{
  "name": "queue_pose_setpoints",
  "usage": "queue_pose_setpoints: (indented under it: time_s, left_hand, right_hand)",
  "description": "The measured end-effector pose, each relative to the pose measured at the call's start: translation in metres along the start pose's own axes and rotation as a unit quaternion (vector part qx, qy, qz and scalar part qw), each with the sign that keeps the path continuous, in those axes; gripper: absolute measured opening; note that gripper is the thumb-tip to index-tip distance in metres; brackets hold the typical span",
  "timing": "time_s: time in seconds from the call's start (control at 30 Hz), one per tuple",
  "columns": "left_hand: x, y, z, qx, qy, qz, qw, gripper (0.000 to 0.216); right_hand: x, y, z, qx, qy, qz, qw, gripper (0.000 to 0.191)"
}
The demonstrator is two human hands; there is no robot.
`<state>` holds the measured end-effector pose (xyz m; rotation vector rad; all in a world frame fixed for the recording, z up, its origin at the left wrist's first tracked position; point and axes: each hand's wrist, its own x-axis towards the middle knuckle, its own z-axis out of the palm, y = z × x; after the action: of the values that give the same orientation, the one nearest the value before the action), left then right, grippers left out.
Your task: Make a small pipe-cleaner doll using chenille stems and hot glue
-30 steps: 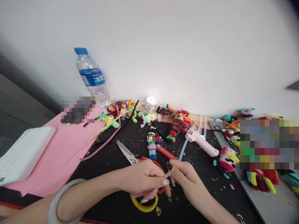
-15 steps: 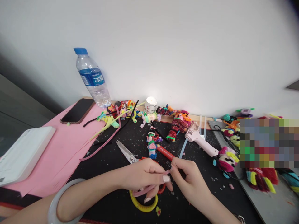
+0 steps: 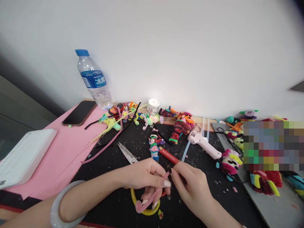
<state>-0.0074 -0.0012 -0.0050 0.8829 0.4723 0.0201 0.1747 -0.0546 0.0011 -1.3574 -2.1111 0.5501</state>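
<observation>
Low in the frame, our left hand (image 3: pixel 144 175) and right hand (image 3: pixel 190 185) both pinching a pink pipe cleaner (image 3: pixel 152 198), yellow ring (image 3: pixel 144 211) beneath, scissors (image 3: pixel 127 153) just above.

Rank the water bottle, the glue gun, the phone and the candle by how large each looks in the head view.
1. Water bottle: largest.
2. Glue gun and phone: about alike, and the phone lies foreshortened, so unranked.
3. Candle: smallest, though it stands farthest back.

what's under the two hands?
Under the left hand and right hand: a yellow ring, part covered, on the black mat. The scissors handles are hidden; only blades show.
</observation>
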Motion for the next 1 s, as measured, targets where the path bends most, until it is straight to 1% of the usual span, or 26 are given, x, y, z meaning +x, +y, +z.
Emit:
queue_pose_setpoints:
  time_s: [0.07, 0.13, 0.23, 0.3, 0.47, 0.53, 0.63, 0.7, 0.8, 0.87, 0.93, 1.0]
  left_hand:
    - [0.000, 0.000, 0.000, 0.004, 0.004, 0.003, 1.000, 0.028]
    - [-0.001, 0.001, 0.001, 0.010, 0.003, 0.006, 1.000, 0.027]
    - [-0.002, 0.002, 0.001, 0.014, -0.008, 0.009, 1.000, 0.026]
    - [-0.003, 0.003, 0.001, 0.020, -0.015, 0.010, 1.000, 0.026]
    - [-0.004, 0.006, 0.002, 0.032, -0.031, 0.000, 0.999, 0.026]
    - [-0.005, 0.006, 0.003, 0.033, -0.032, -0.002, 0.999, 0.026]
    - [-0.005, 0.006, 0.003, 0.041, -0.024, 0.003, 0.999, 0.027]
    - [-0.005, 0.005, 0.002, 0.049, -0.020, 0.004, 0.999, 0.028]
    - [-0.005, 0.003, 0.002, 0.056, -0.009, 0.007, 0.998, 0.029]
    - [-0.005, 0.002, 0.001, 0.053, 0.003, 0.020, 0.998, 0.029]
    - [-0.005, 0.002, 0.000, 0.043, 0.015, 0.037, 0.998, 0.029]
    - [-0.004, 0.001, -0.001, 0.025, 0.021, 0.050, 0.998, 0.030]
  right_hand:
    - [0.001, 0.000, -0.003, 0.082, -0.011, 0.029, 0.996, 0.034]
    - [0.002, -0.001, -0.005, 0.162, -0.023, 0.072, 0.984, 0.040]
    - [0.003, -0.001, -0.004, 0.226, -0.042, 0.120, 0.966, 0.044]
    - [0.004, 0.000, -0.003, 0.242, -0.056, 0.125, 0.960, 0.045]
    - [0.005, 0.001, -0.001, 0.276, -0.086, 0.106, 0.951, 0.046]
    - [0.006, 0.001, -0.003, 0.261, -0.080, 0.097, 0.957, 0.045]
    - [0.004, 0.000, -0.006, 0.205, -0.041, 0.066, 0.976, 0.040]
    - [0.001, 0.003, -0.007, 0.204, -0.008, 0.053, 0.978, 0.038]
    - [-0.003, 0.011, -0.009, 0.267, 0.061, 0.065, 0.960, 0.039]
    - [-0.003, 0.018, -0.013, 0.289, 0.128, 0.071, 0.946, 0.038]
    - [0.000, 0.025, -0.018, 0.253, 0.194, 0.081, 0.944, 0.036]
    - [0.004, 0.032, -0.025, 0.152, 0.237, 0.102, 0.954, 0.038]
